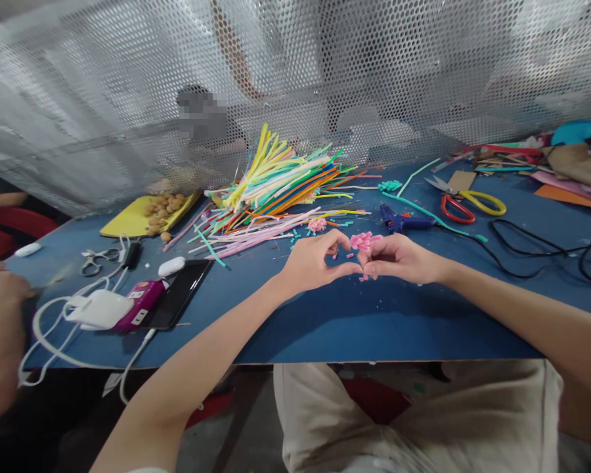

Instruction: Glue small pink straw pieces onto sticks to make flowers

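Observation:
My right hand is closed on a pink cluster of short fuzzy stems, held above the table between thumb and fingers. Facing it from the left, my left hand has its thumb and curled fingers apart, with a gap between them. The left thumb tip reaches the right fingertips just below the cluster; whether it presses on the cluster is hidden. Small pink bits lie beneath the hands. A second pink cluster rests behind my left hand, and a teal cluster lies farther back.
A blue glue gun and scissors with red and yellow handles lie to the right, near a black cable. Behind is a heap of coloured pipe cleaners against a perforated metal screen. Left are a phone, a white charger and another person's arm.

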Demonstrator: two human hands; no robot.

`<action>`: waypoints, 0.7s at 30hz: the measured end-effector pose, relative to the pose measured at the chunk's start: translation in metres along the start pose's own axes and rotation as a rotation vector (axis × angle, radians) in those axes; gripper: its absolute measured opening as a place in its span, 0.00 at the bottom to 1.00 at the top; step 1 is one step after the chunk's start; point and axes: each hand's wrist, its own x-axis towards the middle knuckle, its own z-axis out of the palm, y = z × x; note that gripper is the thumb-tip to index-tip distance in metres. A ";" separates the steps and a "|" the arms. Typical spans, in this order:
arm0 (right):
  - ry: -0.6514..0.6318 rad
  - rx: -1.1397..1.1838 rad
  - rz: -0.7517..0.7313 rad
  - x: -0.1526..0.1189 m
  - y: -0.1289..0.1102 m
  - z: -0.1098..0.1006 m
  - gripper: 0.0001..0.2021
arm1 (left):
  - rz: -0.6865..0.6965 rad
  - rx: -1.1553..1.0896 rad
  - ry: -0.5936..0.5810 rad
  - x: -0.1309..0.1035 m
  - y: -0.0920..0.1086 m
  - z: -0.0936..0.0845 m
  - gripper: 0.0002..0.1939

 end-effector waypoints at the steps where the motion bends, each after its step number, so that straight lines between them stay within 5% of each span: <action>1: 0.008 0.002 -0.008 0.000 0.000 0.001 0.13 | -0.001 0.003 0.005 0.000 0.000 0.000 0.32; 7: 0.084 -0.017 -0.058 0.003 0.007 0.001 0.11 | -0.010 0.009 0.055 0.001 -0.001 0.001 0.31; 15: 0.024 -0.108 -0.054 0.002 -0.002 0.002 0.14 | 0.002 0.045 0.058 0.001 0.000 0.003 0.30; 21: 0.277 -0.167 -0.135 0.005 0.007 -0.010 0.13 | 0.066 0.132 0.072 0.000 0.004 0.001 0.22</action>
